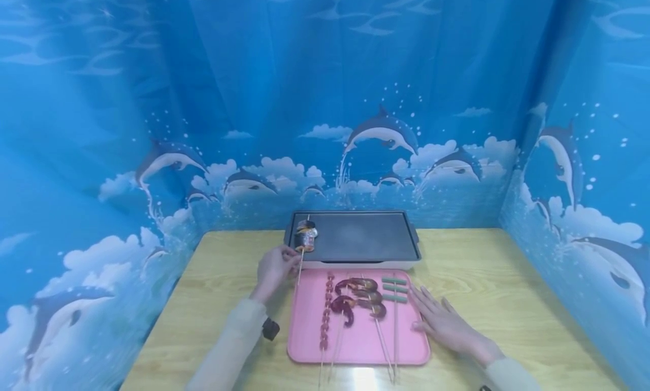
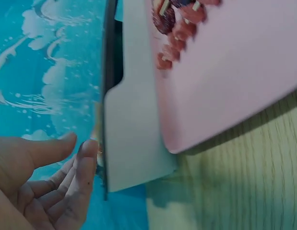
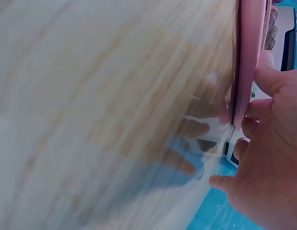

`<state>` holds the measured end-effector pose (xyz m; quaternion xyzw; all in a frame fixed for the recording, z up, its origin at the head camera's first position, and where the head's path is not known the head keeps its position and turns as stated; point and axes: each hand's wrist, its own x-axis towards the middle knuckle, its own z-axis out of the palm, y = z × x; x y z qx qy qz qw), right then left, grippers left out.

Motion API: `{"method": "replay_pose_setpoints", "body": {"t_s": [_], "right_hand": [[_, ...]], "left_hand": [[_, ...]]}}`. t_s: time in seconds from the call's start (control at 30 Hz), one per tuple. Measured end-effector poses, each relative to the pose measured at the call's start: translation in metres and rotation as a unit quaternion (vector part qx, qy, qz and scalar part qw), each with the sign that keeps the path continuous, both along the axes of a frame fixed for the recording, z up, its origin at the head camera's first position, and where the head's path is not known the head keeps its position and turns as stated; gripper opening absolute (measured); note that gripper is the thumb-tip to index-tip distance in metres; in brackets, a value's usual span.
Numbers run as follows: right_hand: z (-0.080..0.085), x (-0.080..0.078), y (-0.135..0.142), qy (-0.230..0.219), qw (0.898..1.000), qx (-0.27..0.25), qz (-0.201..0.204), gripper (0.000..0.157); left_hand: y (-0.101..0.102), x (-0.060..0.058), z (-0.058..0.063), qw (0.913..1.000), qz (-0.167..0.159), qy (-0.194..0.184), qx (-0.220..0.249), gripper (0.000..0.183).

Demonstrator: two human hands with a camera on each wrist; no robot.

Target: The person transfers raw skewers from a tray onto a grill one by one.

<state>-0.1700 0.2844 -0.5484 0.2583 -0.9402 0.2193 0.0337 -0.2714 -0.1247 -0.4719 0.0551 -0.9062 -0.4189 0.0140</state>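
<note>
Near the front left of a dark griddle [image 1: 363, 236], my left hand [image 1: 276, 269] has thumb and fingertips pinched at the stick of a skewer with chunky, dark-skinned pieces [image 1: 306, 238]. Those pieces lie over the griddle's left end, and the stick's near end sticks out past its front edge. In the left wrist view the left hand [image 2: 57, 177] shows thumb and index tips close together, with the stick hidden. My right hand [image 1: 447, 320] lies at the right edge of a pink tray [image 1: 310, 351], fingers spread straight. In the right wrist view its thumb [image 3: 268, 74] touches the tray's rim.
On the tray lie a skewer of small reddish meat pieces [image 1: 325, 317], dark curled pieces [image 1: 342, 305], brown shrimp-like pieces [image 1: 368, 295] and short green sticks [image 1: 394, 289] on skewers. Several stick ends overhang the wooden table [image 1: 472, 278]. A blue dolphin curtain [image 1: 315, 97] stands behind the griddle.
</note>
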Motion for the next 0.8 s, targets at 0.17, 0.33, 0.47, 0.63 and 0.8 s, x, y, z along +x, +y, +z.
{"method": "replay_pose_setpoints", "body": {"t_s": [0.17, 0.33, 0.47, 0.63, 0.8], "right_hand": [[0.006, 0.0, -0.003, -0.035, 0.999, 0.02, -0.018, 0.066], [0.007, 0.0, -0.003, -0.038, 0.999, 0.03, -0.02, 0.067], [0.003, -0.001, -0.002, -0.019, 1.0, 0.019, -0.011, 0.065], [0.003, -0.001, -0.003, -0.014, 1.0, 0.016, -0.012, 0.065], [0.005, 0.0, -0.003, -0.021, 1.0, 0.013, -0.012, 0.064]], "left_hand": [[-0.001, 0.016, 0.01, 0.9985, -0.014, 0.052, -0.006, 0.016], [0.001, 0.04, 0.011, 0.9969, -0.036, 0.06, 0.035, 0.015], [0.003, 0.063, 0.002, 0.9954, -0.056, 0.034, 0.07, 0.016], [0.004, 0.093, -0.016, 0.9922, -0.082, 0.005, 0.094, 0.014], [0.003, 0.121, -0.033, 0.9901, -0.127, -0.007, 0.06, 0.011]]}}
